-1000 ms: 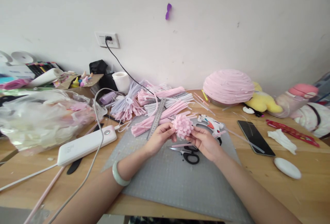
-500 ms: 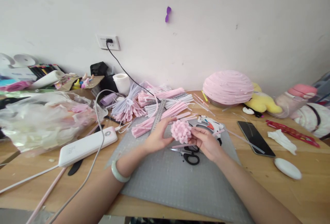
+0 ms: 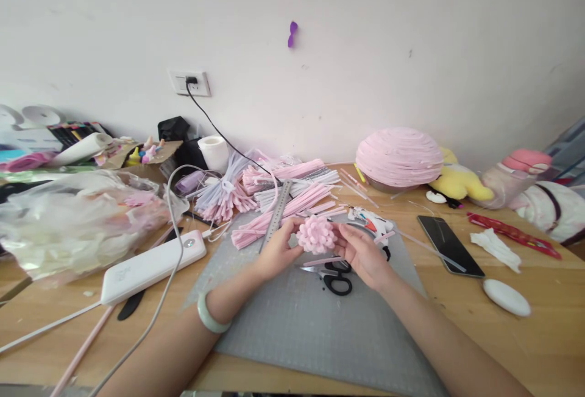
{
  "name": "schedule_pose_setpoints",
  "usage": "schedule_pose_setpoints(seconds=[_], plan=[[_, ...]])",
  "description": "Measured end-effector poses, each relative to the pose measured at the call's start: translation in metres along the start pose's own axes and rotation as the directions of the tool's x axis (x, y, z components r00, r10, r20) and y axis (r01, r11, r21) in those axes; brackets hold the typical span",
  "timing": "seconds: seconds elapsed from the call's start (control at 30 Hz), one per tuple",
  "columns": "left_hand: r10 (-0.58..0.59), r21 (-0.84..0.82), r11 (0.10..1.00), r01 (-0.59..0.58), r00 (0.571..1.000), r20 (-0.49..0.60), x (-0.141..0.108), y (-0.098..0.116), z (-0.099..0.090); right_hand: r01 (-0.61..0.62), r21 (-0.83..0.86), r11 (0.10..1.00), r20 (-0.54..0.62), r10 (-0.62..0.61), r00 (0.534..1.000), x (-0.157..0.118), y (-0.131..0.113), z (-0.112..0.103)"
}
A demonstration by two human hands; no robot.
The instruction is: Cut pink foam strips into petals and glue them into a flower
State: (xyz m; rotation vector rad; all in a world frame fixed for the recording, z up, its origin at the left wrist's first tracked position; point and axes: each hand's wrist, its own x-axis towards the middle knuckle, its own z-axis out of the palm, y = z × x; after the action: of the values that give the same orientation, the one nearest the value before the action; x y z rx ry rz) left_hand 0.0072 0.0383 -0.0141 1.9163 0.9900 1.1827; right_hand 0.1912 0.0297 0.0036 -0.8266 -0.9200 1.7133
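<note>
A pink fuzzy flower (image 3: 315,234) is held between both hands above the grey cutting mat (image 3: 311,330). My left hand (image 3: 280,252) grips its left side with thumb and fingers. On the right edge, my right hand (image 3: 363,254) pinches the flower, its fingertips partly behind the petals. Black-handled scissors (image 3: 339,283) lie on the mat just below the flower. Behind the left hand, a metal ruler (image 3: 278,211) rests against bundles of pink pipe cleaners (image 3: 292,205). A white and orange glue gun (image 3: 372,221) lies behind the right hand.
Left are a plastic bag (image 3: 82,220), a white power bank (image 3: 153,268) and its looping cable. Right are a pink domed object (image 3: 399,156), a yellow plush (image 3: 461,182), a phone (image 3: 449,245) and a white oval object (image 3: 507,297).
Both hands and the flower have shifted slightly left, and the flower is tilted differently. The right fingers have moved along its edge. The whole view has shifted slightly.
</note>
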Motion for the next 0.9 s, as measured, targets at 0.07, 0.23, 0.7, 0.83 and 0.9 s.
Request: schedule_pose_setpoints(seconds=[0.07,0.23,0.7,0.83,0.9], plan=[[-0.011,-0.049,0.999,0.006,0.995,-0.102,-0.001,0.000,0.004,-0.007,-0.003,1.000,0.012,0.007,1.000,-0.001,-0.001,0.001],[-0.055,-0.244,0.970,0.003,0.977,-0.208,-0.003,0.000,0.012,-0.059,-0.087,0.994,0.012,0.060,0.998,-0.005,0.002,0.005],[-0.156,-0.314,0.935,0.167,0.986,0.061,-0.003,0.006,0.008,0.013,-0.287,0.958,0.035,-0.003,0.999,-0.007,0.003,0.004],[-0.095,-0.215,0.971,0.104,0.994,0.052,-0.002,0.003,0.007,0.018,-0.299,0.954,-0.030,-0.029,0.999,-0.007,0.001,0.003],[-0.090,-0.202,0.975,0.091,0.996,0.014,-0.003,0.002,0.007,0.037,-0.288,0.957,-0.092,-0.066,0.994,-0.006,-0.001,0.003]])
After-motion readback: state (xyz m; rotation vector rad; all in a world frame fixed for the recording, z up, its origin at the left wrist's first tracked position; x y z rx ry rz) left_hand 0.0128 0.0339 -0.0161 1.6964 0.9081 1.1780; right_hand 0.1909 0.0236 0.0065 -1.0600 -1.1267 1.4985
